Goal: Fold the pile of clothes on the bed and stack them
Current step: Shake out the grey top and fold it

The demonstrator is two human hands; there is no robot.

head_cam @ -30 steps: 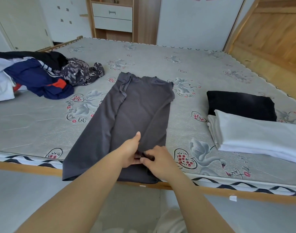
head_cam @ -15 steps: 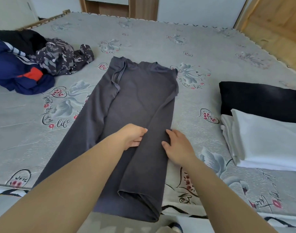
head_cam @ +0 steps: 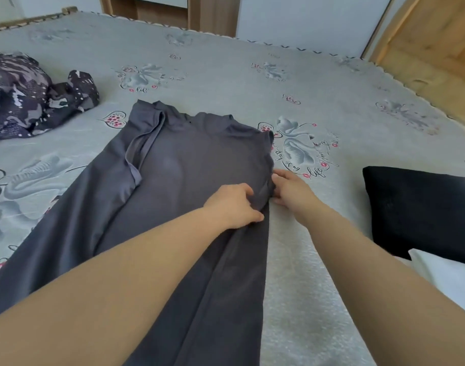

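Here both hands are working the grey garment (head_cam: 199, 165) on the bed (head_cam: 292, 286). The left hand (head_cam: 232, 204) is pinching its right edge, apparently to straighten the fold; the right hand (head_cam: 289, 188) is resting beside it, its fingers (head_cam: 278, 173) loosely curled against the edge.

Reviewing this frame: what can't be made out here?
Head view only:
- Grey garment: lower end hidden by the forearms and cut off by the bottom edge.
- Left hand, right hand: fingertips buried in fabric.
- White folded item and black folded item: cut by right edge.
- Patterned clothes: cut by left edge.
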